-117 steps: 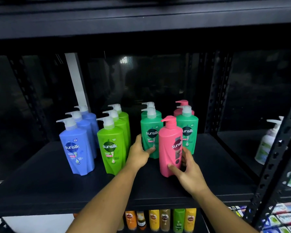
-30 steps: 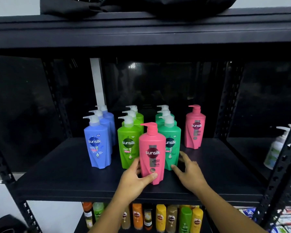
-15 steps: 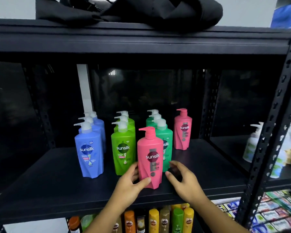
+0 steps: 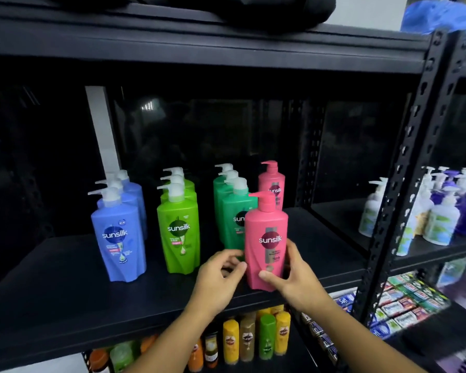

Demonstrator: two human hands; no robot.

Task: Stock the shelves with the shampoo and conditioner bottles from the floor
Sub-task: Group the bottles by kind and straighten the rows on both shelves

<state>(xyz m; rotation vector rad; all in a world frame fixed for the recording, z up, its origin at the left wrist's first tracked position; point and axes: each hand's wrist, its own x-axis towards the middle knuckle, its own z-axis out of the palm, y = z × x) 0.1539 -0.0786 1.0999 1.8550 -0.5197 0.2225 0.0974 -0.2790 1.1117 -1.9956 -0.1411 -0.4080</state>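
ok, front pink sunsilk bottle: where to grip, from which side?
Grip the front pink bottle low on its body, from the front-right, as the right hand does. It stands upright and that flank is free, while the dark green bottle crowds the other side.

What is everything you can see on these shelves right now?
Blue bottles: three, blue, leftmost row.
Lime bottles: three, light green, second row.
Green bottles: three, dark green, third row.
Back pink bottle: one, pink, rear right.
Front pink bottle: one, pink, shelf front, held.
Shelf: one, black, under them.
Pump bottles: several, white and purple, right rack.
Small bottles: several, yellow, orange, green, below.
Boxes: many, mixed, lower right.
Bag: one, black, top.
Left hand: touches front pink bottle's left side.
Right hand: grips front pink bottle.
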